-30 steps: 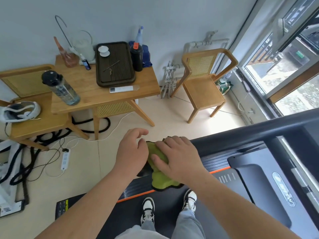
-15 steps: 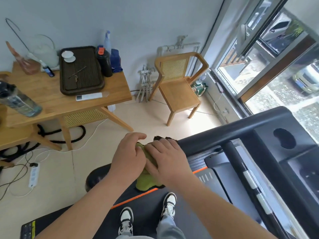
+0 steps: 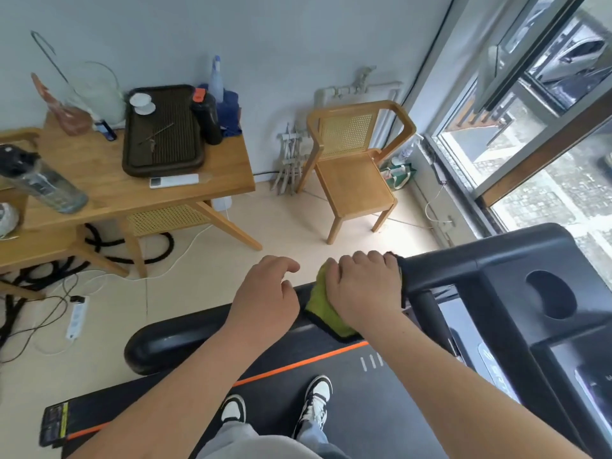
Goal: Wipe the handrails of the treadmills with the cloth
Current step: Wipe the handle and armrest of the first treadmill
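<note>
**Cloth pressed on the treadmill handrail**

Nearest, two sneakers stand on the treadmill belt. Beyond them the right hand clamps the green cloth around the black handrail, fingers curled over it. Just left, the left hand rests on the rail, fingers loosely released. Farther off stand a wooden table and chair.

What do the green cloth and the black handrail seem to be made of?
The cloth looks like microfibre: fuzzy lime-green pile with a dark stitched edge. The handrail looks like smooth, semi-gloss black plastic or a rubbery coating, judging by soft reflections along its rounded end; which one cannot be told.
</note>
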Demonstrator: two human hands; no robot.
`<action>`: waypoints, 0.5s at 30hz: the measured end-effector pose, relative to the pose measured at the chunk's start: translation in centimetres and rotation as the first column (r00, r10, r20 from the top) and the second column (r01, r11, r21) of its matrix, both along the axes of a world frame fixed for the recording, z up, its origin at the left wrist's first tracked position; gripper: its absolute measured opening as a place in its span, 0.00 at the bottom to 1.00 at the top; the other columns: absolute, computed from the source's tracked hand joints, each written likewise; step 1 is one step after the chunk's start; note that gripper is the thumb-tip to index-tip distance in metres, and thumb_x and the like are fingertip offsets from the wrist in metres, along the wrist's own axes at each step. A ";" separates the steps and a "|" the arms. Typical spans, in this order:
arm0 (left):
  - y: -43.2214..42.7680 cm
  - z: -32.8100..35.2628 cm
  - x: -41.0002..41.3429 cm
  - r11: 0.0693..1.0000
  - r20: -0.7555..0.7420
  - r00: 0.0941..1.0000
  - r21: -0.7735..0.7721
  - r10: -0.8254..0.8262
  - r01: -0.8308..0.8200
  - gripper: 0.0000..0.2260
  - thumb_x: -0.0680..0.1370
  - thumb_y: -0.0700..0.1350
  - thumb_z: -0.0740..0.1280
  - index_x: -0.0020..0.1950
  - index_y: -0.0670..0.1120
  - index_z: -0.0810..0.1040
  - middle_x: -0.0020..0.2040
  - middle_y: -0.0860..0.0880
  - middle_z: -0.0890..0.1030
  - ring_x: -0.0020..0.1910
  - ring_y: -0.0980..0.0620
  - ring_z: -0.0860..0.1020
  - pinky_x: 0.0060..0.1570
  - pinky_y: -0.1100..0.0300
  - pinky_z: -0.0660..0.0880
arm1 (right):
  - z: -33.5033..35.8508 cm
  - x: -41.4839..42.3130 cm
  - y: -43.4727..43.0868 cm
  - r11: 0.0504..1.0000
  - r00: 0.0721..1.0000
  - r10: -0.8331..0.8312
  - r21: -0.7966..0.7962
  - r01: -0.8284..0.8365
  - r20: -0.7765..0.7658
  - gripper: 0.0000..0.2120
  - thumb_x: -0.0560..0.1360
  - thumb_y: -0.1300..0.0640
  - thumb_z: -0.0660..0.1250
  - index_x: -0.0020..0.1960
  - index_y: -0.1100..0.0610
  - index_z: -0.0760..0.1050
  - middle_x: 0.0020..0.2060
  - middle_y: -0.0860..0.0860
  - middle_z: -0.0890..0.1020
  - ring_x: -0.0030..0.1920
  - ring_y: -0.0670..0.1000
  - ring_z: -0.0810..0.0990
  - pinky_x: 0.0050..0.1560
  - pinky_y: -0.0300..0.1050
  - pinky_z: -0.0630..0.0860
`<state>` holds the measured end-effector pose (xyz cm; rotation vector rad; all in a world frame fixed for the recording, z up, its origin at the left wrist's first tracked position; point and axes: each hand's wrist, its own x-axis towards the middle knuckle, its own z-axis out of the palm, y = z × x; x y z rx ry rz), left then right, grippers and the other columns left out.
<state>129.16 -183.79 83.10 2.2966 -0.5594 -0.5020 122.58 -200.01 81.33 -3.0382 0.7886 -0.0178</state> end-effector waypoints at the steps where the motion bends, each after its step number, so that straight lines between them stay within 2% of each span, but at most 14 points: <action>1: 0.2 0.0 0.2 1.000 -0.003 1.000 0.007 0.019 -0.019 0.17 0.81 0.37 0.60 0.65 0.51 0.77 0.63 0.56 0.76 0.63 0.54 0.73 0.65 0.56 0.72 | -0.3 0.5 1.9 0.997 0.998 0.066 0.029 -0.066 0.008 0.23 0.79 0.49 0.54 0.33 0.57 0.77 0.31 0.56 0.79 0.35 0.60 0.75 0.45 0.55 0.68; 4: 0.8 0.0 1.0 0.998 -0.020 0.998 0.007 0.061 -0.061 0.18 0.79 0.36 0.60 0.65 0.50 0.78 0.62 0.55 0.76 0.62 0.55 0.73 0.62 0.60 0.70 | 0.6 2.0 5.1 0.962 0.965 0.253 0.127 -0.243 -0.070 0.26 0.79 0.44 0.51 0.36 0.56 0.79 0.32 0.55 0.81 0.35 0.59 0.77 0.42 0.53 0.69; 7: 1.6 0.1 1.7 0.997 -0.025 0.996 0.010 0.081 -0.081 0.18 0.80 0.35 0.59 0.64 0.51 0.77 0.62 0.56 0.76 0.63 0.56 0.73 0.61 0.63 0.66 | 1.4 2.2 1.9 0.944 0.935 0.316 0.154 -0.293 -0.160 0.31 0.82 0.37 0.44 0.49 0.52 0.81 0.44 0.53 0.82 0.48 0.59 0.79 0.49 0.52 0.69; 10: 2.4 0.4 1.9 0.998 -0.038 0.997 0.028 0.061 -0.060 0.17 0.82 0.36 0.59 0.65 0.52 0.77 0.65 0.57 0.75 0.66 0.56 0.72 0.64 0.64 0.66 | 2.2 1.3 -4.2 0.984 0.949 0.170 0.091 -0.150 -0.267 0.34 0.82 0.35 0.42 0.54 0.52 0.82 0.48 0.53 0.83 0.50 0.57 0.77 0.53 0.52 0.70; 13: 4.4 0.5 1.4 0.999 -0.048 0.998 0.046 0.032 -0.030 0.16 0.83 0.38 0.60 0.65 0.54 0.77 0.66 0.58 0.75 0.67 0.58 0.72 0.67 0.63 0.66 | 2.2 0.6 -6.1 0.999 0.953 0.001 0.044 0.013 -0.302 0.31 0.83 0.42 0.43 0.53 0.55 0.82 0.44 0.54 0.79 0.47 0.56 0.70 0.57 0.53 0.69; 15: 6.6 0.4 1.4 0.996 -0.055 0.998 0.080 0.032 -0.028 0.15 0.83 0.39 0.60 0.65 0.54 0.77 0.66 0.58 0.76 0.67 0.57 0.72 0.67 0.63 0.66 | 1.8 1.1 -4.7 0.999 0.957 -0.043 -0.005 0.044 -0.288 0.26 0.83 0.49 0.44 0.51 0.55 0.81 0.44 0.54 0.81 0.46 0.57 0.68 0.56 0.54 0.67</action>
